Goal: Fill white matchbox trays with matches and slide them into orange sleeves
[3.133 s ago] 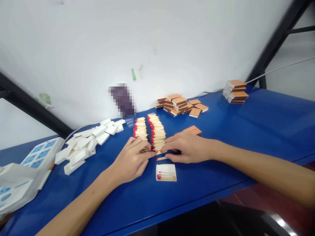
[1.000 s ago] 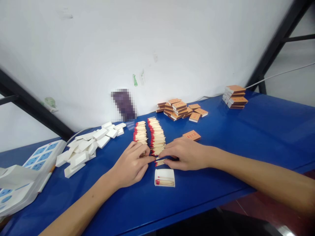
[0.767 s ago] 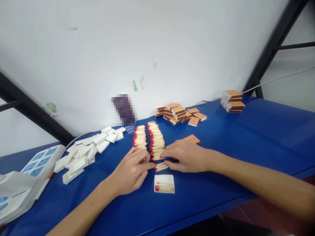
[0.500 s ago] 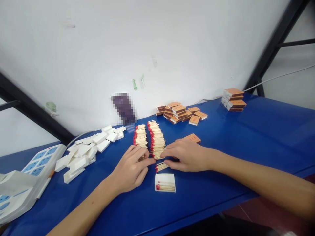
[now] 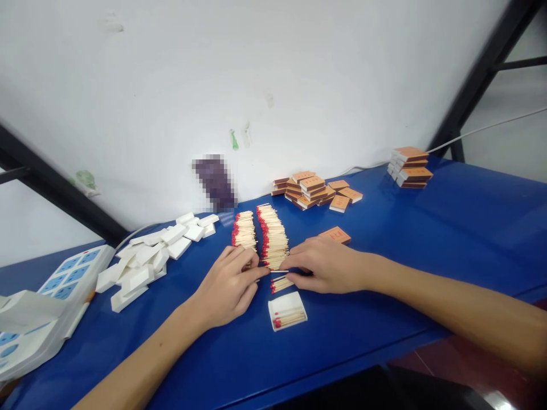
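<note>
Two long rows of red-headed matches lie on the blue table, a left row (image 5: 244,228) and a right row (image 5: 273,233). My left hand (image 5: 228,282) rests at the near end of the left row, its index finger stretched to the head of a single match. Opposite it, my right hand (image 5: 320,265) has its index fingertip at the other end of that match, thumb apart below. A small bunch of matches (image 5: 281,284) lies beside the right thumb. Nearer me is a white matchbox tray (image 5: 284,303) with several matches along its near side.
White empty trays (image 5: 149,256) are heaped at left, beside a power strip (image 5: 72,279). Orange matchboxes (image 5: 311,185) are piled by the wall, more are stacked (image 5: 410,168) at far right, and one matchbox (image 5: 336,234) lies behind my right hand.
A single match now shows between my fingertips, parted from the right row's near end. The small tray appears turned slightly; my hands have barely moved.
</note>
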Action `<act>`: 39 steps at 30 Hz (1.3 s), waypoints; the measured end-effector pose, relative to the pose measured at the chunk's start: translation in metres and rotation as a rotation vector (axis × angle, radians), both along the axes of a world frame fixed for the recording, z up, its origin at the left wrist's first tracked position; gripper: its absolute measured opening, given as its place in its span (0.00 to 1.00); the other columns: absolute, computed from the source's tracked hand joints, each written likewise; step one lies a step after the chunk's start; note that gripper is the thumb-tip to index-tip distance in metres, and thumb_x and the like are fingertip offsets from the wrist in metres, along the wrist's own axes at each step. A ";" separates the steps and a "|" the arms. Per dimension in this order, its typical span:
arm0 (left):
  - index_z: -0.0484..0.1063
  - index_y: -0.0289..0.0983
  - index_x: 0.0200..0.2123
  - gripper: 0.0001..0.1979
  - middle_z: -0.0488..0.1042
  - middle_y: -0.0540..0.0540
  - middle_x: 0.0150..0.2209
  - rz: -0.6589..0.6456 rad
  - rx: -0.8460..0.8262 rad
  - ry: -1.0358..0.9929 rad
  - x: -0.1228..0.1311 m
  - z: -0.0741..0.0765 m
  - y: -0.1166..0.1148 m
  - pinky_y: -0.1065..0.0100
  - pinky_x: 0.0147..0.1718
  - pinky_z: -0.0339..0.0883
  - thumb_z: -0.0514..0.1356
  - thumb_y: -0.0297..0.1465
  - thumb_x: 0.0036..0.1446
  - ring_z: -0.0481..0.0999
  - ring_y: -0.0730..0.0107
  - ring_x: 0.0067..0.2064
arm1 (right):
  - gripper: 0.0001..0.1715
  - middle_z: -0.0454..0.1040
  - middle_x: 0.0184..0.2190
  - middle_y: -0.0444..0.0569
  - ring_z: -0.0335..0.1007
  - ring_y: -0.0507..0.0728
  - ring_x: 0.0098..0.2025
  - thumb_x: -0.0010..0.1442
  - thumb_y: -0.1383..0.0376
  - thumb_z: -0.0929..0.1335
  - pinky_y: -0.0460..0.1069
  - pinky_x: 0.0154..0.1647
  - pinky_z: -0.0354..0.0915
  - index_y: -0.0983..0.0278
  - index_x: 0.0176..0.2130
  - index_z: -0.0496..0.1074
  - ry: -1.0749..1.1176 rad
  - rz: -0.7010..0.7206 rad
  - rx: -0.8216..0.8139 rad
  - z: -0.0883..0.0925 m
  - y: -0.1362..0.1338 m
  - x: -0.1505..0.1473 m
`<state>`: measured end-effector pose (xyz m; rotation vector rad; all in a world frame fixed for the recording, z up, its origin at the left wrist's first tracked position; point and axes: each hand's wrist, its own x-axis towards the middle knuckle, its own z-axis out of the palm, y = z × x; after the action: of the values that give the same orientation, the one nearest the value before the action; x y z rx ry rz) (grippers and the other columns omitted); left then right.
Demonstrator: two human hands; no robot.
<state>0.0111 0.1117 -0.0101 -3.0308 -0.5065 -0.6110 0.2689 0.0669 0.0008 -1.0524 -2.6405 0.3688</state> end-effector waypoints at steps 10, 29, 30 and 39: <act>0.78 0.35 0.47 0.17 0.69 0.42 0.39 -0.050 -0.037 0.005 0.000 -0.001 0.000 0.56 0.42 0.61 0.51 0.22 0.63 0.67 0.60 0.40 | 0.10 0.76 0.33 0.47 0.70 0.55 0.33 0.67 0.65 0.65 0.48 0.35 0.59 0.65 0.41 0.76 0.007 0.001 -0.017 0.001 0.000 -0.001; 0.75 0.36 0.49 0.15 0.70 0.42 0.41 -0.002 0.021 0.008 0.000 -0.002 0.000 0.56 0.42 0.61 0.51 0.24 0.66 0.68 0.59 0.42 | 0.09 0.74 0.29 0.44 0.67 0.51 0.30 0.66 0.65 0.65 0.46 0.34 0.57 0.65 0.36 0.75 0.054 0.011 -0.036 -0.001 -0.001 -0.003; 0.75 0.35 0.48 0.15 0.70 0.42 0.41 -0.006 0.026 0.006 0.000 -0.002 0.000 0.56 0.42 0.60 0.51 0.24 0.66 0.68 0.59 0.41 | 0.09 0.75 0.29 0.45 0.67 0.51 0.30 0.66 0.65 0.65 0.46 0.34 0.58 0.64 0.37 0.76 0.051 0.008 -0.040 -0.001 -0.001 -0.003; 0.75 0.35 0.50 0.16 0.70 0.43 0.39 0.013 0.069 -0.046 0.002 -0.003 -0.001 0.57 0.40 0.60 0.51 0.23 0.65 0.69 0.60 0.40 | 0.11 0.79 0.36 0.47 0.72 0.54 0.35 0.66 0.67 0.66 0.47 0.37 0.61 0.64 0.44 0.78 0.094 0.032 -0.060 0.000 -0.001 -0.003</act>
<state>0.0132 0.1111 -0.0126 -2.9530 -0.4948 -0.6840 0.2655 0.0660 0.0005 -0.9872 -2.5799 0.4950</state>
